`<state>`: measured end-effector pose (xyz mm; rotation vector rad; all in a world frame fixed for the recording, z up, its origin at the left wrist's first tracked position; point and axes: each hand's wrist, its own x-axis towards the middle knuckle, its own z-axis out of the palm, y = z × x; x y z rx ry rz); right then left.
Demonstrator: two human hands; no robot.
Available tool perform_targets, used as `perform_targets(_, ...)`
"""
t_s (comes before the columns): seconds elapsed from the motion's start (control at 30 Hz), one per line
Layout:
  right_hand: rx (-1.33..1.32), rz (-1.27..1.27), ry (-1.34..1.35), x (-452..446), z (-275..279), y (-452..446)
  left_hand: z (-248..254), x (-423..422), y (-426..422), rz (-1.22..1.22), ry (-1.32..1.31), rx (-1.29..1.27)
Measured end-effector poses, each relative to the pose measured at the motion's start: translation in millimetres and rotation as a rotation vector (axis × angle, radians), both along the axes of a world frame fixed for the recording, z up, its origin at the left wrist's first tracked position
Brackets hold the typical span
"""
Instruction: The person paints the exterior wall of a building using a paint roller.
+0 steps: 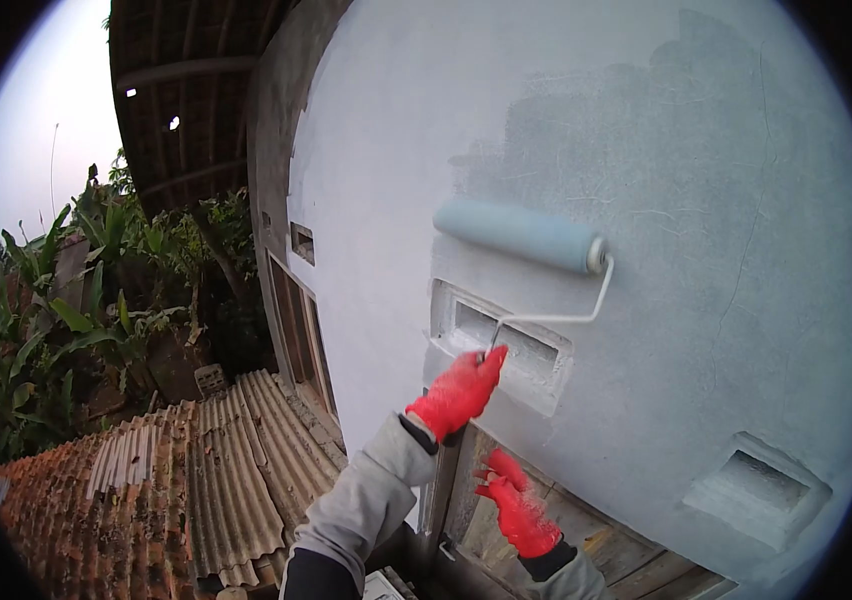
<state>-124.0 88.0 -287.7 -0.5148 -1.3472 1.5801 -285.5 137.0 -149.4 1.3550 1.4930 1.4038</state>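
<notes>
One roller (518, 235) at wall (376, 150), axis L–R, R end lower; L hand (460, 392) clenched round handle (493, 343), R hand (520, 505) part-open.

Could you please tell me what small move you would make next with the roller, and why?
I would probably ease the roller upward with the left hand, across the ragged edge of the darker grey patch. That edge lies just above the roller, the wall to its left looks paler, and a recessed opening sits right below.
</notes>
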Motion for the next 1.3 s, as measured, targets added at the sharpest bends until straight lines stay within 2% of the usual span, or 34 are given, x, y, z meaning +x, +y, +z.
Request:
perform_targets(0.13, 0.014, 0.108, 0.017, 3.0, 19.1, -7.2, 87.0, -16.3, 7.5, -0.056, -0.045, 0.159)
perform_targets(0.23, 0.017, 0.139, 0.03, 11.8, 19.4, -12.4, 97.1, -23.4, 21.8, -0.07, -0.117, 0.168)
perform_targets(0.33, -0.03, 0.147, 0.027, 24.4, -5.7, -17.8, 52.0, -23.8, 5.5, -0.045, -0.063, 0.085)
perform_targets(0.4, -0.062, 0.146, 0.018, 27.5, -13.5, -20.8, 12.2, -33.1, -0.3, -0.114, 0.008, -0.002)
perform_targets(0.43, -0.105, 0.158, -0.018, 27.6, -14.5, -22.2, 2.4, -33.7, -2.9, -0.115, -0.037, -0.038)
perform_targets(0.53, -0.149, 0.179, -0.089, 25.3, -10.4, -25.0, 18.0, -49.2, 1.6, -0.181, -0.073, 0.01)
perform_targets(0.63, -0.117, 0.198, -0.097, 20.8, -2.8, -24.4, 50.1, -63.7, 10.2, -0.249, -0.238, 0.091)
perform_targets(0.7, -0.093, 0.2, -0.08, 22.4, -0.8, -26.6, 40.8, -74.1, 27.1, -0.284, -0.326, 0.108)
perform_targets(0.77, -0.143, 0.171, -0.059, 26.2, -5.6, -30.9, 10.8, -76.2, 28.9, -0.254, -0.382, 0.091)
perform_targets(0.83, -0.152, 0.173, 0.057, 27.5, -17.2, -36.3, -13.3, -64.4, 16.0, -0.077, -0.191, 0.015)
perform_targets(0.87, -0.175, 0.173, 0.164, 28.1, -23.5, -38.0, -30.5, -63.7, 18.7, -0.069, -0.222, -0.025)
perform_targets(0.93, -0.162, 0.182, 0.15, 32.4, -27.9, -35.0, -35.2, -56.8, 14.7, -0.106, -0.239, -0.012)
perform_targets(1.03, -0.192, 0.171, 0.139, 35.7, -28.2, -33.0, 0.3, -59.0, 18.0, -0.09, -0.258, 0.05)
perform_targets(1.1, -0.277, 0.108, -0.008, 38.5, -21.6, -29.3, 32.2, -74.3, 31.1, -0.177, -0.29, 0.1)
perform_targets(1.17, -0.293, 0.158, -0.004, 44.9, -37.7, -20.7, 43.2, -74.9, 34.2, -0.175, -0.291, 0.115)
perform_targets(1.23, -0.301, 0.21, 0.003, 44.1, -39.7, -22.4, 35.1, -66.7, 29.2, -0.113, -0.252, 0.14)
perform_targets(1.27, -0.25, 0.162, 0.039, 39.7, -36.4, -33.2, 12.1, -68.5, 31.5, -0.172, -0.248, 0.101)
perform_targets(1.3, -0.202, 0.113, 0.075, 36.4, -35.1, -39.2, -5.0, -57.5, 20.0, -0.06, -0.152, 0.036)
